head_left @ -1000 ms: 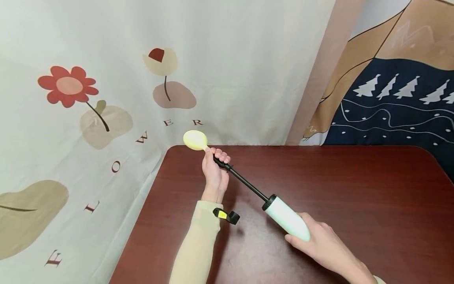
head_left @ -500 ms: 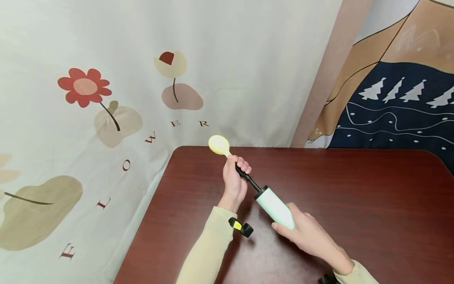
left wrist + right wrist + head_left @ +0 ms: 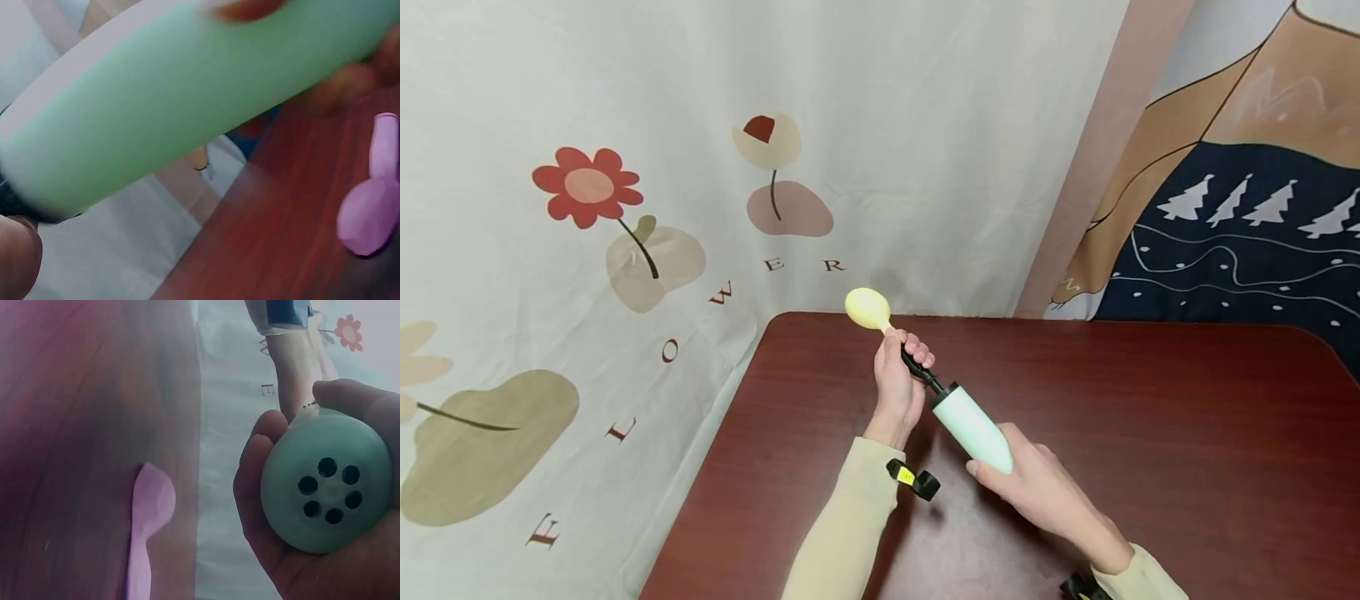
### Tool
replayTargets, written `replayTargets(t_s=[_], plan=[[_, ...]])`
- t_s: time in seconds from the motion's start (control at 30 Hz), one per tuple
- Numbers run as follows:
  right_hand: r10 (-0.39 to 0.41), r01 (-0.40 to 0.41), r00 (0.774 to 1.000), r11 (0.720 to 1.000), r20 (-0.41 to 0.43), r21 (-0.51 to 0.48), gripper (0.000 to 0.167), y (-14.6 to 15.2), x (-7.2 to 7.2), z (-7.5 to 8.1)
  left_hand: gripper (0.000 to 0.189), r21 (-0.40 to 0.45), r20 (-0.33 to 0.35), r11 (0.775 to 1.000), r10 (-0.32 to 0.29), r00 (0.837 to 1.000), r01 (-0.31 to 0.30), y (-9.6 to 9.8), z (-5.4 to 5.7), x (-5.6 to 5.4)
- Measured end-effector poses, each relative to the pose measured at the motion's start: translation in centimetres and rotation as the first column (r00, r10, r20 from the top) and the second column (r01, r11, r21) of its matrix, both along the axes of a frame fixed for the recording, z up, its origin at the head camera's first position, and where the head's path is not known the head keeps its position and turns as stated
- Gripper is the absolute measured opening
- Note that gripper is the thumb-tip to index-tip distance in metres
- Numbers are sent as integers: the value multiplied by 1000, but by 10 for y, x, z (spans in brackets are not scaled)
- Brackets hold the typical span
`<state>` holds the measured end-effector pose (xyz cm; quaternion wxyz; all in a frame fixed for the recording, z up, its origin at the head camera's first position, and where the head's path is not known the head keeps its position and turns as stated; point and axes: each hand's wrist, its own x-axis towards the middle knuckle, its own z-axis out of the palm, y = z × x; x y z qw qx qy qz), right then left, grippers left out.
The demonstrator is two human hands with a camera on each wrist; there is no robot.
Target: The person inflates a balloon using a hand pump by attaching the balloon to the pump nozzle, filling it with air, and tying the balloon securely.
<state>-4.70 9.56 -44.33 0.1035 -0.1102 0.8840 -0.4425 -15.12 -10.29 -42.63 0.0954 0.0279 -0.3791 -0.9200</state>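
Left grip [image 3: 901,379]: pinches yellow balloon [image 3: 868,309] at pump [image 3: 973,429] tip
Right grip [image 3: 1045,487]: wraps round pump body
Pink balloon [image 3: 154,500]: lies on worktop [image 3: 1187,400]

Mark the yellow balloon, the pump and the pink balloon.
Yellow balloon [image 3: 867,308], head view, rounded body.
Pump [image 3: 973,428], head view, pale green barrel.
Pink balloon [image 3: 368,216], left wrist view, wide end.

Reddish-brown wood-grained table [image 3: 1150,425] — far corners rounded — limp pink balloon [image 3: 370,212] lying on it.
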Motion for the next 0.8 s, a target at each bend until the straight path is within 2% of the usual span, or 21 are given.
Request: replayTargets(t_s=[0.2, 0.3, 0.4, 0.5, 0.57, 0.7, 0.8], plan=[[8, -9, 1000, 999, 11, 51, 60, 25, 24, -2, 35, 30, -5, 998, 49, 999, -49, -14, 5, -8], [8, -11, 999, 997, 38, 82, 64, 37, 35, -4, 35, 46, -13, 997, 55, 998, -54, -18, 7, -11], [2, -9, 998, 993, 63, 114, 70, 44, 40, -6, 35, 61, -25, 997, 54, 998, -53, -17, 6, -11], [3, -11, 997, 994, 71, 109, 68, 41, 37, -8, 35, 63, -39, 997, 41, 998, -39, -8, 4, -9], [10, -14, 999, 997, 48, 77, 63, 35, 31, -9, 35, 43, -36, 999, 10, 999, -8, 2, 1, -6], [6, -6, 1000, 1000, 0, -11, 55, 20, 17, -7, 36, -28, -4, 998, -64, 998, 64, 21, -8, 3], [-7, 7, 1000, 999, 5, -48, 55, 11, 9, -7, 36, -81, 18, 994, -79, 997, 80, 28, -14, 8]])
